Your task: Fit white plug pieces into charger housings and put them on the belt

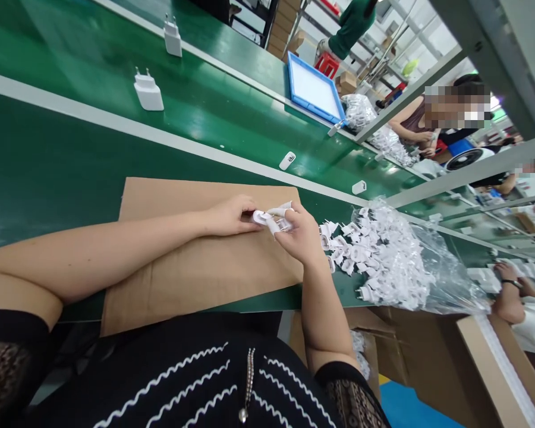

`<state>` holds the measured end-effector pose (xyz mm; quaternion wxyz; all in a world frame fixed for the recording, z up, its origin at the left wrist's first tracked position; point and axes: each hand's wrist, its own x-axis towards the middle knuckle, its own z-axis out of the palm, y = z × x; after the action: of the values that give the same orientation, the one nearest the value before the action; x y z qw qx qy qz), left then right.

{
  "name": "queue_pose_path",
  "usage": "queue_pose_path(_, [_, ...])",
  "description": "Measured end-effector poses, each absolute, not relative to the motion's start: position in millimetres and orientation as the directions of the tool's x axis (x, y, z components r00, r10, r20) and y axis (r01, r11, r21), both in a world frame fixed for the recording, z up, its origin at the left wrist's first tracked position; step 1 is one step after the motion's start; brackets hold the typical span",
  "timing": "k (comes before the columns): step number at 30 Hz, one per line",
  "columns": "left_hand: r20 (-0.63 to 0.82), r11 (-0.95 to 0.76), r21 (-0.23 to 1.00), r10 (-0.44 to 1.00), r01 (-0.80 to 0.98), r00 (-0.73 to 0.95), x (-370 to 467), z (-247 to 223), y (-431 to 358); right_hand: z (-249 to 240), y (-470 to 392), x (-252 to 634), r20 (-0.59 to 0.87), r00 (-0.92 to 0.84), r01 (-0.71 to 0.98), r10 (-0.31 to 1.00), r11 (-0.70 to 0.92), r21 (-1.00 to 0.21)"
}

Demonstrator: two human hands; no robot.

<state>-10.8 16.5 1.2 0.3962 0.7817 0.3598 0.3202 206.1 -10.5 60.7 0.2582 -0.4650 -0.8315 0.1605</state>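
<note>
Over a flat cardboard sheet [191, 267], my left hand [228, 216] pinches one end of a white plug charger [260, 217] between thumb and fingers. My right hand [305, 235], with white covers on its fingertips, closes around the other side, where a white plug part [284, 224] with thin pins shows. Whether these are one piece or two touching pieces, I cannot tell. Just right of my right hand, a heap of loose white plug parts [352, 246] spills from a clear plastic bag [446, 273].
Beyond a pale rail, a green conveyor belt [214, 113] carries several white chargers [148, 91]. A blue-rimmed tray [290, 77] lies past it. Open cardboard boxes [428, 351] stand at lower right. Co-workers [421, 122] sit along the line to the right.
</note>
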Motion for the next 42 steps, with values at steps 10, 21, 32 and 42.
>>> queue_pose_path(10, [0.267, -0.484, 0.822, 0.792, 0.299, 0.549, -9.6, -1.7, 17.7, 68.4, -0.5, 207.4, 0.234, -0.476, 0.714, 0.848, 0.528, -0.46])
queue_pose_path(21, [0.233, -0.466, 0.823, 0.799, 0.326, 0.553, -10.9, -0.8, 17.0, 59.8, 27.7, 218.9, 0.216, -0.671, 0.543, 0.709, 0.669, -0.508])
queue_pose_path(32, [0.257, -0.493, 0.796, 0.801, 0.352, 0.54, -11.4, -1.8, 11.9, 55.8, 29.7, 218.9, 0.2, -0.643, 0.638, 0.74, 0.661, -0.396])
queue_pose_path(42, [0.412, -0.65, 0.638, 0.741, 0.413, 0.53, -9.4, -11.8, 8.4, 53.3, 5.1, 211.9, 0.177, -0.477, 0.7, 0.861, 0.494, -0.515])
